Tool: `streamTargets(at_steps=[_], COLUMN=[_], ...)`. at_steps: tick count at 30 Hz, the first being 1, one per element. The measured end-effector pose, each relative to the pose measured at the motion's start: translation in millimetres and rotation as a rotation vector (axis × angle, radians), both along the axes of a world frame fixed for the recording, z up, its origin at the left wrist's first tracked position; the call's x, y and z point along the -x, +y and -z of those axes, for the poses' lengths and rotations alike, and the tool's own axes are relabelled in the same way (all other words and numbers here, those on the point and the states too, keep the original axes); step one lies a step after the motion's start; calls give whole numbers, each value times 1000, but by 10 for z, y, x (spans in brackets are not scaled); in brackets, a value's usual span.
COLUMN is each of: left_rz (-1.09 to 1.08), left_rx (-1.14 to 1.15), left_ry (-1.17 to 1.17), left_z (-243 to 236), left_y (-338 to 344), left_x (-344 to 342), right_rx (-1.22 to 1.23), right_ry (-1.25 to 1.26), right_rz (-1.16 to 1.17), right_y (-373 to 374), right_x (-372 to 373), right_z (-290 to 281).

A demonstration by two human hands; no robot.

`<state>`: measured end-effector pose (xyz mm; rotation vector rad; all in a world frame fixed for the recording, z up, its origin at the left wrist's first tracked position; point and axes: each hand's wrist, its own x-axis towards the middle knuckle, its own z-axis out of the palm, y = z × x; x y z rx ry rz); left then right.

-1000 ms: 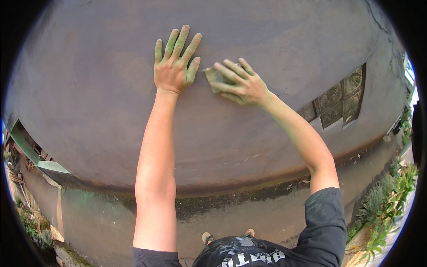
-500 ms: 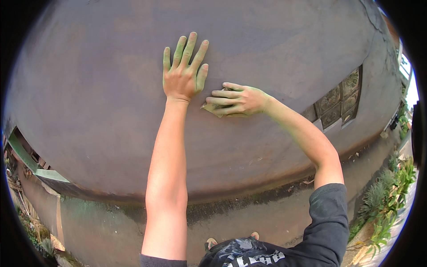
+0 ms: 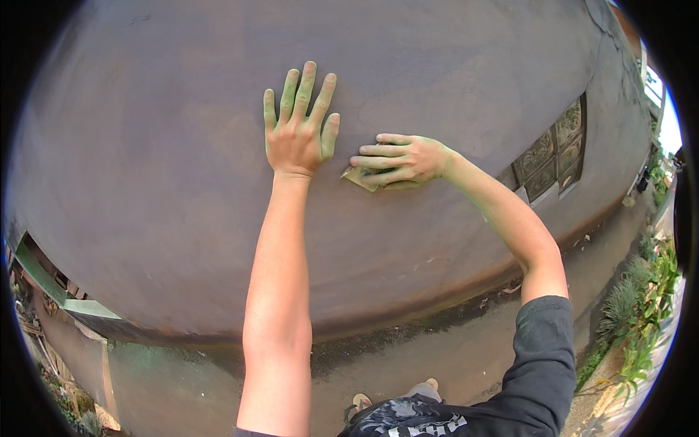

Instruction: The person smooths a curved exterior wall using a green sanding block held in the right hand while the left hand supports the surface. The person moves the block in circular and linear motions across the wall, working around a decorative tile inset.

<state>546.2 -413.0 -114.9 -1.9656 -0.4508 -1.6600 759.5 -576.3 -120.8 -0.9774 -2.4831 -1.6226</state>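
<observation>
A broad grey-purple plastered wall (image 3: 182, 218) fills most of the view before me. My left hand (image 3: 297, 142) lies flat against it, fingers stretched upward and spread, with nothing in them. To its right and slightly lower, my right hand (image 3: 405, 162) presses a piece of sandpaper (image 3: 359, 177) to the plaster. Only the pale, yellowish lower-left corner of that sheet shows clearly; the fingers cover the rest. Greenish dust coats the fingers of both hands.
A window-like opening with patterned panes (image 3: 553, 153) is set in the wall at right. Below runs a concrete path (image 3: 437, 357), where my feet stand. Green plants (image 3: 641, 320) line the right edge. A green-framed opening (image 3: 44, 273) lies at far left.
My right hand has slid a little to the right with the sandpaper, widening its gap from my left hand. The left hand stays flat on the wall. The view has shifted slightly.
</observation>
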Motion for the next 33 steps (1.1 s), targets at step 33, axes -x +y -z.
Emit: streamTargets(at_steps=[33], left_rz=[152], left_rx=[-248], left_ry=[325], left_z=[133], left_y=[65], left_x=[105], right_rx=[-342], right_ry=[662], right_rz=[-144], right_y=[221], right_x=[11], right_z=[300])
